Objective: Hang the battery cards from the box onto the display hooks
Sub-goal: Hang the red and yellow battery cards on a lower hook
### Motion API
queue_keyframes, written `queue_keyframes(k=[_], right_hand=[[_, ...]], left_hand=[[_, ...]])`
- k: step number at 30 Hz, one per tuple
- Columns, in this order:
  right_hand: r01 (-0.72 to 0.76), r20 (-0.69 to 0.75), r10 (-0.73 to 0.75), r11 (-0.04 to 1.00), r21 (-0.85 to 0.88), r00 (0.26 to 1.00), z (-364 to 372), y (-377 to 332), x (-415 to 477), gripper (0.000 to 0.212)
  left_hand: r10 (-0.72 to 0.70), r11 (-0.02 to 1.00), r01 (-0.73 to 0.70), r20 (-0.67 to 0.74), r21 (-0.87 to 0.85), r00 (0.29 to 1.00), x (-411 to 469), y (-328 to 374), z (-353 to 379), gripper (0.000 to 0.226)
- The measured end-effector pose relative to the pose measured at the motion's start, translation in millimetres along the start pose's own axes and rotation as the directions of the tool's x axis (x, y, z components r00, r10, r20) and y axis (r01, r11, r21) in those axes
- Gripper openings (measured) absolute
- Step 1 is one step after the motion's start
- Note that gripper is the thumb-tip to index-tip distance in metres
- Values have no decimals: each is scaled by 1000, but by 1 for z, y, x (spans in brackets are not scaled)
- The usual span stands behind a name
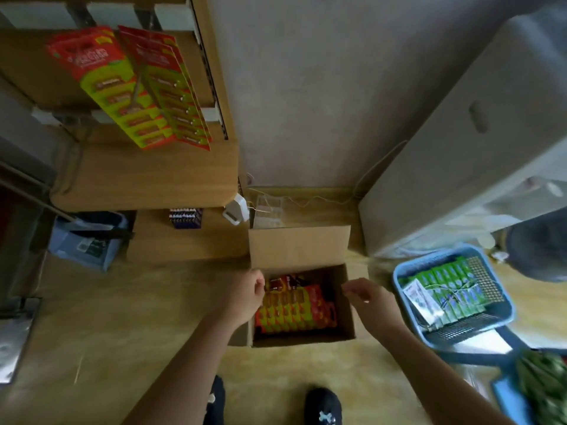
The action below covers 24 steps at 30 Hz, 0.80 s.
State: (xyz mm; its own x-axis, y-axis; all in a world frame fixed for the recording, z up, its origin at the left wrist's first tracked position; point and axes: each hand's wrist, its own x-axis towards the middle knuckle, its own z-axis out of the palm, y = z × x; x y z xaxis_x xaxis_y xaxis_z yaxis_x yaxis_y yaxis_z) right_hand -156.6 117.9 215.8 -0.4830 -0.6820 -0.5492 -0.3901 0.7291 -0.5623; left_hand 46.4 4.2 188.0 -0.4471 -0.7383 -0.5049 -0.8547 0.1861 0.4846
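An open cardboard box (pixel 299 250) stands on the floor below me. Red and yellow-green battery cards (pixel 294 305) lie stacked inside it. My left hand (pixel 244 297) hovers over the box's left edge with fingers loosely curled, holding nothing. My right hand (pixel 369 299) hangs over the box's right wall, fingers also loosely curled and empty. Up at the top left, two bunches of long battery cards (pixel 135 87) hang from display hooks (pixel 147 16) on a wooden rack.
A blue basket (pixel 503 305) of green packs sits on the floor to the right, beside a tall grey carton (pixel 460 148). A wooden shelf (pixel 147 179) juts out at left with a small pack of batteries (pixel 185 217) beneath. My shoes (pixel 322 406) stand just before the box.
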Motion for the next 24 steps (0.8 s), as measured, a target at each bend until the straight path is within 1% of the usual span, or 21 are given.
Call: queue_keyframes(k=[5,9,14,19,22,24], right_hand=[[-13,21,13,1000,-2,1000,-10,34,18,21],[-17,55,16,1000,5,998,9,54,36,23],[-35,84,33,999,23,996,58,87,68,24],[-123,118,117,992,42,986,127,145,120,25],[-167,157,165,986,-4,974,166,183,156,29],[-203,164,208,978,-41,964,187,203,179,30]], left_hand=[[-56,998,57,28,-18,998,-3,9,40,18],[-82,996,84,48,-43,995,10,0,70,18],[-61,991,71,87,-115,994,45,-25,129,19],[-13,996,24,119,-90,993,98,-64,203,26],[11,997,-2,128,-73,992,131,-89,247,28],[42,999,-39,128,-31,991,152,-104,271,30]])
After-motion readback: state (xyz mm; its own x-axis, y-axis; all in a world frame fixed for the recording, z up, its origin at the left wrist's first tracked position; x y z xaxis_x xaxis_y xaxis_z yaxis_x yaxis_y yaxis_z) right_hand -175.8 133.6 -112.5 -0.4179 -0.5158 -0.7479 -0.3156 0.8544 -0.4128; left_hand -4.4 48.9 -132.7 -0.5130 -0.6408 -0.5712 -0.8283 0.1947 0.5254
